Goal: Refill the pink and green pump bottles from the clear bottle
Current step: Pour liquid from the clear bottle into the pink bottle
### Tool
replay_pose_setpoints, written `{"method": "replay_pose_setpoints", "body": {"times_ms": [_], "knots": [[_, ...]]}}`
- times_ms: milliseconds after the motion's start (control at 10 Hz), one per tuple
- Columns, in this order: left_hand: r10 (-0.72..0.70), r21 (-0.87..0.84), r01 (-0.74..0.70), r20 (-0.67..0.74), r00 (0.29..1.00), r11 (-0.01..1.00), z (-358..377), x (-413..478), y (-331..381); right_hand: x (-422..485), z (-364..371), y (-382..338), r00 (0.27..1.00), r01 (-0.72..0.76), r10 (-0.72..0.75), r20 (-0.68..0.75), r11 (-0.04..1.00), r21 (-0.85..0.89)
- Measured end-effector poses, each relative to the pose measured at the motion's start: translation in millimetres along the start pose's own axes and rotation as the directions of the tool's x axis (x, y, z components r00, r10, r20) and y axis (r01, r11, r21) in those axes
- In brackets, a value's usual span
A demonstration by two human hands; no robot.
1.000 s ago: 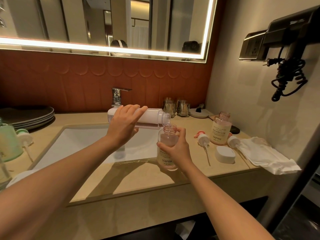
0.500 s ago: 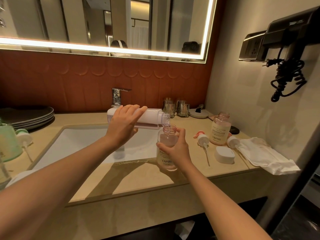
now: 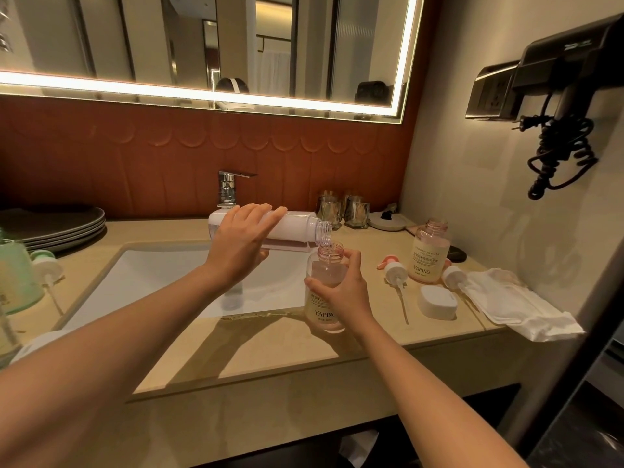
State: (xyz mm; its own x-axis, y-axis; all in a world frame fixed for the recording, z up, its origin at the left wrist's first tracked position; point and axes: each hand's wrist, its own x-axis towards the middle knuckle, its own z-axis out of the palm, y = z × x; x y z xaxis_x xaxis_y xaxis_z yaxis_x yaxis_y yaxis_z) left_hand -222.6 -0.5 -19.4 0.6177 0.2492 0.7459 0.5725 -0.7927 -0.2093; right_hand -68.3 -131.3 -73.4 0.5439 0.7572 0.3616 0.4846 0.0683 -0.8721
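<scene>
Two hands, both gripping. Left hand (image 3: pixel 241 244) wrapped round clear bottle (image 3: pixel 297 228), tipped near level above sink (image 3: pixel 152 275), open mouth just over neck of pink pump bottle (image 3: pixel 319 312). Right hand (image 3: pixel 341 292) curled round that bottle, upright, base on countertop (image 3: pixel 270 352) by sink's front right corner, pump off. Second pink bottle (image 3: pixel 431 253) open further right, loose pump heads (image 3: pixel 393 271) and white cap (image 3: pixel 437 302) beside. Green pump bottle (image 3: pixel 17 278) far left, near grey plates (image 3: pixel 67 224).

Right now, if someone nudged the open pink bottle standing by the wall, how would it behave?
The standing pink bottle looks nearly full, so probably heavy for its size and steady. Its neck is open, so tipping would likely spill it. Its glossy wall may be slippery.
</scene>
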Motion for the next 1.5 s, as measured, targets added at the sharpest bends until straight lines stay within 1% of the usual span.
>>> {"method": "replay_pose_setpoints", "body": {"times_ms": [1500], "knots": [[0.035,0.032,-0.035,-0.005,0.999,0.999,-4.3,5.2,-1.7,-1.0,-1.5,-1.0,1.0,0.001,-0.001,0.006,1.0,0.011]]}}
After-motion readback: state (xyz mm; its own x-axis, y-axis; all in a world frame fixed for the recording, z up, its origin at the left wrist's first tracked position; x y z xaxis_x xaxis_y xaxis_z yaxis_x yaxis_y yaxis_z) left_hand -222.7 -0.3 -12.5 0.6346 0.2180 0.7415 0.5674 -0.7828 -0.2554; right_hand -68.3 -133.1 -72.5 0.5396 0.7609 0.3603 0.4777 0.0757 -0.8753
